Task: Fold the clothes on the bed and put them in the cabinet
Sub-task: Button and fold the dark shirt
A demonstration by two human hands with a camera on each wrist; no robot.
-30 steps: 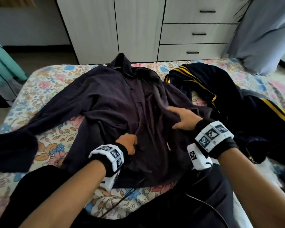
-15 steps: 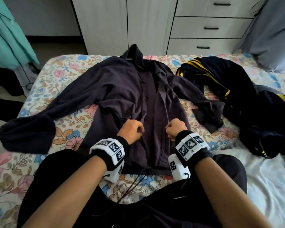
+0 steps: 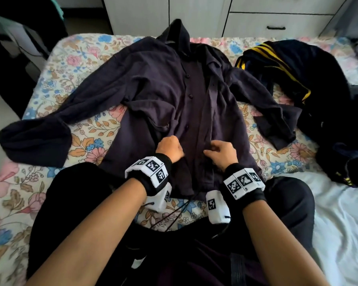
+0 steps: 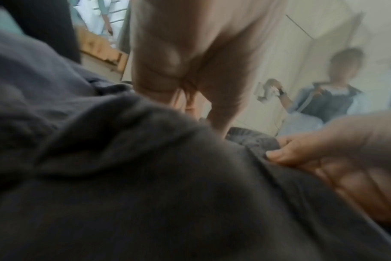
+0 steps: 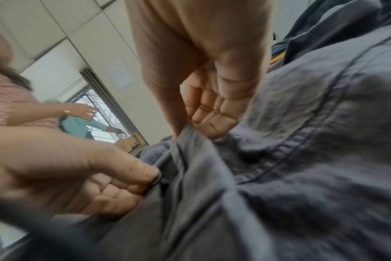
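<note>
You are kneeling at six o'clock on the bed (image 3: 56, 65), where a dark shirt (image 3: 163, 89) is lying spread with its collar at twelve and sleeves out. A black, yellow-striped jacket (image 3: 298, 65) is lying at two o'clock. Your left hand (image 3: 170, 148) is clenching the button edge; your right hand (image 3: 220, 152) is pinching the other edge beside it.

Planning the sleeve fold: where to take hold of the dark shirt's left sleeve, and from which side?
Probably the cuff end of the dark button-up shirt: it lies bunched, spread out past the body over bare floral sheet. Come from the bed's left edge with the left hand, which now pinches the front placket.
</note>
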